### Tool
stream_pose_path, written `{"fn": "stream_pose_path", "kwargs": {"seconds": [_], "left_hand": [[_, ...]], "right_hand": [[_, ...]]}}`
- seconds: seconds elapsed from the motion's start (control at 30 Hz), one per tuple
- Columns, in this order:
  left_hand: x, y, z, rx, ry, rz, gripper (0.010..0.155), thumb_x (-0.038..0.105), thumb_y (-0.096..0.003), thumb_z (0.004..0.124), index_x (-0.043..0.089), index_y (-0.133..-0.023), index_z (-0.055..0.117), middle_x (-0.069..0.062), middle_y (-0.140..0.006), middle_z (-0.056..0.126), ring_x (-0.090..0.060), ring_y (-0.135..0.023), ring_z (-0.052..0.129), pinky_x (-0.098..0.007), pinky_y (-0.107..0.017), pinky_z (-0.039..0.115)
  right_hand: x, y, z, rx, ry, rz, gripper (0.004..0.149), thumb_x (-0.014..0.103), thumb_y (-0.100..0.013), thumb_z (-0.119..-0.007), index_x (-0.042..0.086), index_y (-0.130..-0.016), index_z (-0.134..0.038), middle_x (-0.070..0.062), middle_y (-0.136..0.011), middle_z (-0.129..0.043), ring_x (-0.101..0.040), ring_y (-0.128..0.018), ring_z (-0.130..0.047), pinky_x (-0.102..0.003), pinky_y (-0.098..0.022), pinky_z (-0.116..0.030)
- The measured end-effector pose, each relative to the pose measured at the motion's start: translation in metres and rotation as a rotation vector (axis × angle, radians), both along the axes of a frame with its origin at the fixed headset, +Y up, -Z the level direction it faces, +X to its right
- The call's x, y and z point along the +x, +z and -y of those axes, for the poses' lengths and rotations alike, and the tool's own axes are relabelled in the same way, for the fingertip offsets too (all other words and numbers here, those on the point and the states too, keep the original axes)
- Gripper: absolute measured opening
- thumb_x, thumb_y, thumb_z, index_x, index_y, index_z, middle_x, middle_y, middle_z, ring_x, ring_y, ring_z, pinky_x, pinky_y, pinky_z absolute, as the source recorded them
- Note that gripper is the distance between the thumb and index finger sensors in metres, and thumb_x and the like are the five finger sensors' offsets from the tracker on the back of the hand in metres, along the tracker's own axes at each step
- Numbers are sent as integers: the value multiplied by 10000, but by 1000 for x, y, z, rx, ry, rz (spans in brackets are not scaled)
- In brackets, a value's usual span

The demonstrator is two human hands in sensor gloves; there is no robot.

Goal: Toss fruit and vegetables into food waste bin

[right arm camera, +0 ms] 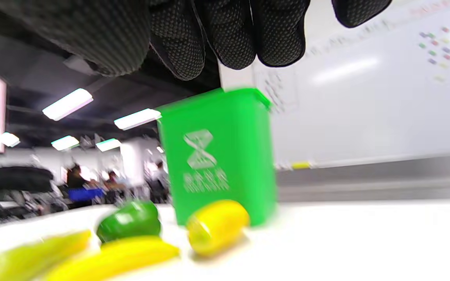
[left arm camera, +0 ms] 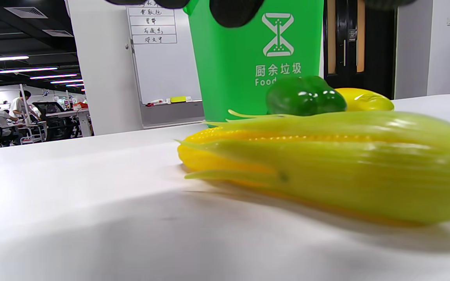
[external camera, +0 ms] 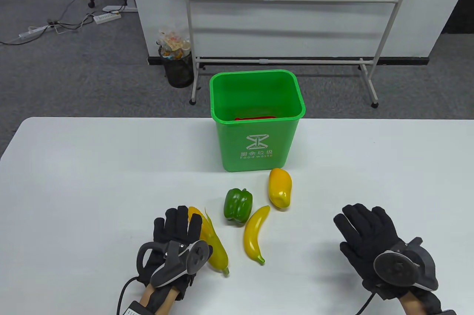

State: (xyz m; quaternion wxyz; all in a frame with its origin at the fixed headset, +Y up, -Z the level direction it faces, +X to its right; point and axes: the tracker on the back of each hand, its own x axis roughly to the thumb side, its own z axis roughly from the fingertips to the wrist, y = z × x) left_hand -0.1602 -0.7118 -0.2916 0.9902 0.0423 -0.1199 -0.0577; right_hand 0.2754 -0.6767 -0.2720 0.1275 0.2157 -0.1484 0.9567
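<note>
My left hand (external camera: 177,244) lies flat, fingers spread, beside the corn cob (external camera: 213,244) at the near left, touching its edge but not grasping it. My right hand (external camera: 374,241) rests open on the white table (external camera: 74,181), holding nothing. The green pepper (external camera: 237,204), banana (external camera: 255,233) and mango (external camera: 280,187) lie between them, near the food waste bin (external camera: 255,133), which holds something red (external camera: 255,118)

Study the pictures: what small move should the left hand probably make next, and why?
Probably close the left hand around the corn. Its fingers lie beside the cob without clearly gripping it, and the corn still rests on the table, outside the green bin.
</note>
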Motion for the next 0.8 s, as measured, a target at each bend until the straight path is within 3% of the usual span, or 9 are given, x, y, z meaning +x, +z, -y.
{"fn": "stream_pose_path", "kwargs": {"seconds": [0.17,0.27,0.33,0.4,0.53,0.67,0.8], "left_hand": [[-5,-1,-6,6,85,45,816,619,-395,599,181,-1065,442,-228,-1144,290,-539,-1039,388,-727,-708,389],[5,-3,-5,-91,168,245,714,501,-442,693,176,-1048,501,-206,-1145,365,-523,-1047,434,-730,-715,410],[17,-7,0,-143,107,272,675,369,-441,782,203,-1038,513,-176,-1147,377,-508,-1057,429,-727,-728,392],[29,-11,9,-169,-42,310,736,288,-420,848,264,-1041,455,-140,-1151,323,-489,-1064,399,-722,-734,368],[44,-21,34,-196,-375,357,929,320,-361,934,385,-1018,280,-101,-1139,193,-475,-1063,356,-711,-729,362],[44,-34,47,-285,-342,339,950,317,-354,955,399,-1009,273,-91,-1141,184,-485,-1070,335,-723,-720,354],[45,-41,51,-278,-286,332,880,265,-363,944,369,-1007,353,-92,-1140,327,-474,-1066,431,-719,-714,400]], "right_hand": [[27,-11,15,-107,-38,113,670,423,-420,-773,185,-1033,-643,-119,-1123,-553,-440,-1068,-591,-732,-755,-394],[30,-15,18,-144,-40,133,668,425,-422,-767,182,-1032,-644,-120,-1117,-566,-441,-1059,-608,-730,-750,-407],[30,-15,18,-142,-39,136,659,424,-424,-762,178,-1026,-654,-122,-1112,-574,-441,-1054,-616,-727,-749,-416],[30,-15,18,-131,-48,127,654,425,-424,-759,174,-1021,-662,-125,-1107,-585,-443,-1046,-629,-725,-742,-431],[33,-14,17,-130,-55,122,652,425,-425,-756,172,-1020,-665,-125,-1104,-590,-441,-1044,-636,-723,-741,-436],[40,-15,19,-152,-83,126,649,422,-426,-754,168,-1017,-669,-127,-1103,-592,-447,-1041,-636,-724,-740,-434],[44,-16,20,-171,-102,134,646,422,-428,-751,166,-1016,-672,-131,-1101,-593,-450,-1039,-635,-725,-738,-435]]}}
